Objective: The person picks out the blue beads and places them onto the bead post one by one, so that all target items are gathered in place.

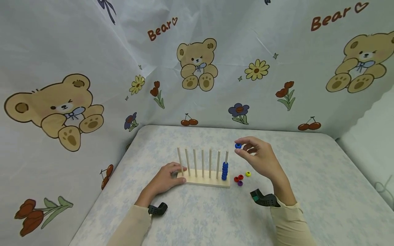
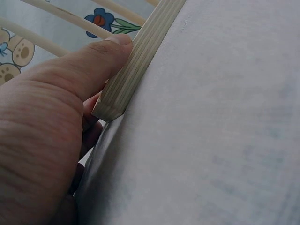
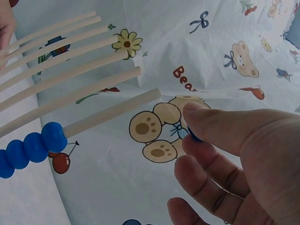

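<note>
A wooden peg rack [image 1: 203, 182] with several upright pegs stands on the table. Its rightmost peg carries a stack of blue beads [image 1: 225, 171]; the other pegs are bare. My left hand [image 1: 166, 177] grips the left end of the base, thumb on the near edge in the left wrist view. To the right of the rack and above peg height, my right hand [image 1: 260, 155] pinches a blue bead [image 1: 238, 146] between thumb and index finger. In the right wrist view that bead is mostly hidden by the fingertips, apart from the tip of the end peg [image 3: 154, 93].
Right of the base lie two red beads [image 1: 240, 177], a purple bead [image 1: 240, 183] and a yellow bead [image 1: 248, 174]. The pale table [image 1: 197, 218] meets a bear-print sheet [image 1: 234, 41] at the back and left. A white cable [image 1: 383, 186] hangs at the far right.
</note>
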Demonstrator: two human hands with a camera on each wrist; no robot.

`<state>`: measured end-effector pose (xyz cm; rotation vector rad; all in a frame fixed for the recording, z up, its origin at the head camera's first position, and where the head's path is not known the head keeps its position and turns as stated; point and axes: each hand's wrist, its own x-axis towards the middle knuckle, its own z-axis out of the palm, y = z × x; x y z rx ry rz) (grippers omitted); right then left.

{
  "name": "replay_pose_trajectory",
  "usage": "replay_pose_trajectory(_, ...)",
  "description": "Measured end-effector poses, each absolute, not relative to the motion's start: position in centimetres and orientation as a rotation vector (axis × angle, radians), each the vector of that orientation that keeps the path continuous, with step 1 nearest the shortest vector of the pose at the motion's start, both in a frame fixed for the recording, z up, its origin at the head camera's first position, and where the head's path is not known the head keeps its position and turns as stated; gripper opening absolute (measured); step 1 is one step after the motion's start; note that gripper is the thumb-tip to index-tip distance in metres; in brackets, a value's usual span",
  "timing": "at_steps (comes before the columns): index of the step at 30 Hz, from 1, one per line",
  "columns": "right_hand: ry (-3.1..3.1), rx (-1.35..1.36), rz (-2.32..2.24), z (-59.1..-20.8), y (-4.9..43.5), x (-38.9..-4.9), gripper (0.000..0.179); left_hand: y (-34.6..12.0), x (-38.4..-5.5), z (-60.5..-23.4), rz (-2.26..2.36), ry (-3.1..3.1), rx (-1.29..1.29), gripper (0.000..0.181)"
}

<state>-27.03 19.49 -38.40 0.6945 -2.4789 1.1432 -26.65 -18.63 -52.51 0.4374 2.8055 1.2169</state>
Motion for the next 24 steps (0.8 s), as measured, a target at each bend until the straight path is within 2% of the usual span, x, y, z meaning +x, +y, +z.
replay_pose_trajectory(24, -2.446, 0.624, 1.251, -37.7, 17.8, -25.8, 0.027, -18.9, -26.5, -52.4, 1.237, 2.779, 0.453, 0.045)
